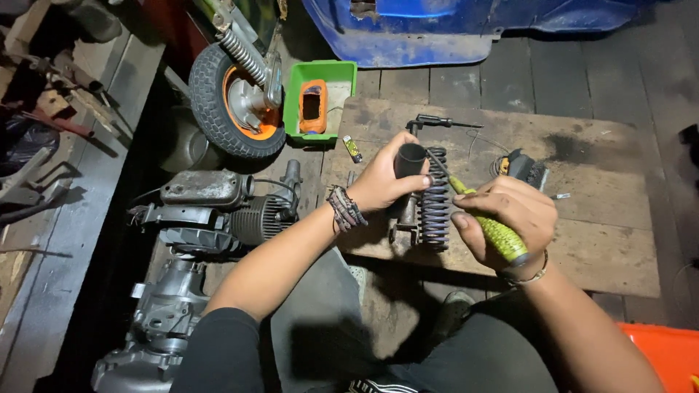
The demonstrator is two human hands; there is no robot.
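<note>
The left hand (378, 182) is wrapped around a black tube (409, 160) at the top of a coil-spring shock absorber (435, 204) standing on a wooden board (597, 211) on the floor, while the right hand (510, 218) is closed on the yellow-green handle of a screwdriver (489, 227), its shaft angled up toward the tube. The tip is hidden, perhaps inside the tube's mouth or against the spring. If the blade slips under pressure it could jab the left hand's fingers, or the upright shock could tip toward the engine (218, 211) nearby.
</note>
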